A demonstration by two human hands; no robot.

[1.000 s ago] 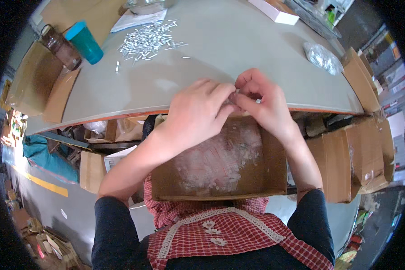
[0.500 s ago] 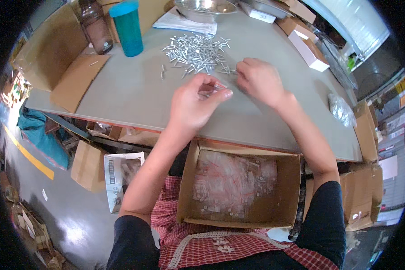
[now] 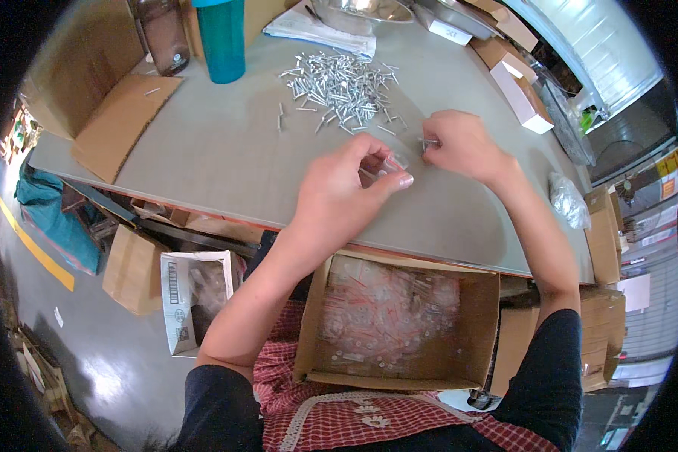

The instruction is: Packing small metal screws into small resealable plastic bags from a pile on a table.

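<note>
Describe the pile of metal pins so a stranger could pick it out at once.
On the grey table, look beyond the left hand. The pile of metal pins lies between there and the white papers, right of the teal tumbler. Unlike those neighbours, it is many thin, silvery pieces heaped loosely.

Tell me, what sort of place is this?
Probably a workshop or packing area: a heap of small metal pieces lies on the worktable, and an open cardboard box holds many small clear bags.
</note>
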